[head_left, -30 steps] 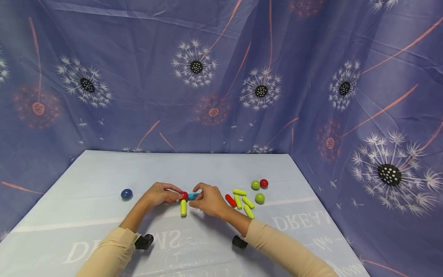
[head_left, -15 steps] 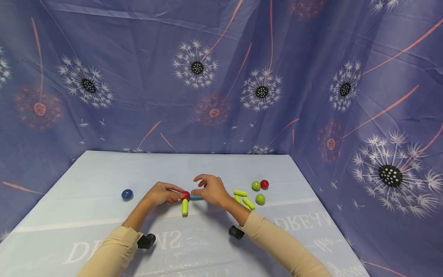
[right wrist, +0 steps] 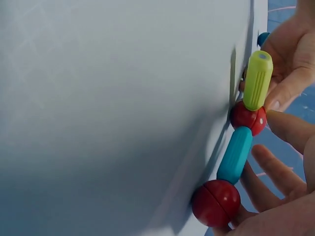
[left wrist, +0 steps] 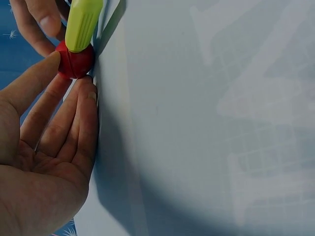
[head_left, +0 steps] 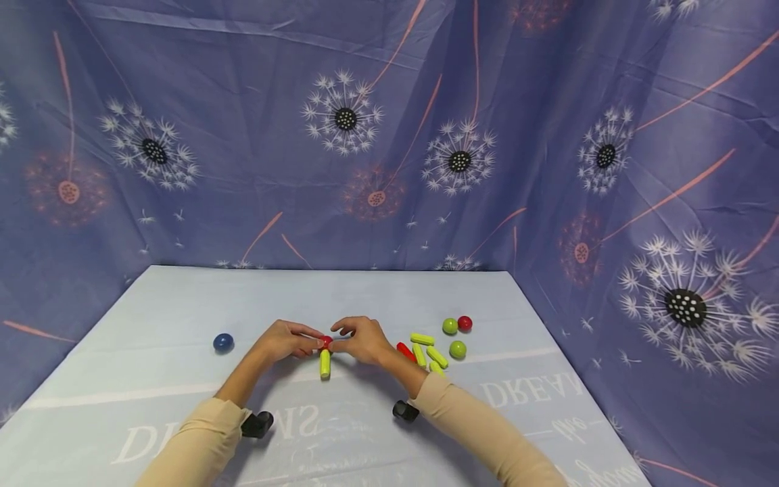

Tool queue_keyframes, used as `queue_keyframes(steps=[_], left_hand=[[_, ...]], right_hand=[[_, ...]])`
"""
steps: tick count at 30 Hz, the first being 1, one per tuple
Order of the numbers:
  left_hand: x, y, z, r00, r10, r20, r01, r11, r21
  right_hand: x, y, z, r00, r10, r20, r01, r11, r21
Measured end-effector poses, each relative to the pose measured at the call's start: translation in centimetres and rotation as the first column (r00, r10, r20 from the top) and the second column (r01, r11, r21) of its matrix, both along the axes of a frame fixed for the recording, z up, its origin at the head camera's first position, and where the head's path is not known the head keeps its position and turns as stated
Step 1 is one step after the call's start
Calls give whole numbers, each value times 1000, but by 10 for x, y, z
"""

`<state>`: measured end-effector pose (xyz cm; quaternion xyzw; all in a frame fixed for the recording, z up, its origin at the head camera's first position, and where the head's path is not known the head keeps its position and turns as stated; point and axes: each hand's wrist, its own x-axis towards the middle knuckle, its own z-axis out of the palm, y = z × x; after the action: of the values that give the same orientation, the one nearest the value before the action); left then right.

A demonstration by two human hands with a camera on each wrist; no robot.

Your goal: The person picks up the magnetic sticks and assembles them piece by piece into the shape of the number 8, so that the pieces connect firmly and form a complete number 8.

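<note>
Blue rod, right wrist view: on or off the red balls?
On at both ends: the blue rod meets the upper red ball and the lower red ball with no visible gap.

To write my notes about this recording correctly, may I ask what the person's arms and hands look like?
The left sleeve and right sleeve are beige, ending short of the wrists. The left hand and right hand wear no gloves. A black, rounded device shows beside each cuff.

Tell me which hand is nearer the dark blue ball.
Left. The left hand is to the right of the dark blue ball, gripping a red ball; the right hand is farther right, on that ball's other side.
</note>
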<state>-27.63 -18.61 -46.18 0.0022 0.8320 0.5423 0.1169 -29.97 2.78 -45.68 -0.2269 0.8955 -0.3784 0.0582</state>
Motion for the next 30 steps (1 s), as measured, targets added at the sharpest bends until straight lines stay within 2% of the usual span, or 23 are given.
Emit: queue_keyframes(steps=[11,22,30], left_hand=[[2,0,0,1000,11,-7,-11,1000,-28],[0,2,2,1000,-3,-9,2,999,-33],[0,1,2,1000,-6,6,6,999,-31]], right_hand=[[1,-5,-8,1000,6,4,-6,1000,-16],[1,-3,-8,1000,-16,8,16,1000,-14],[1,-5,-9,1000,-2,-17,2,1000,-7]])
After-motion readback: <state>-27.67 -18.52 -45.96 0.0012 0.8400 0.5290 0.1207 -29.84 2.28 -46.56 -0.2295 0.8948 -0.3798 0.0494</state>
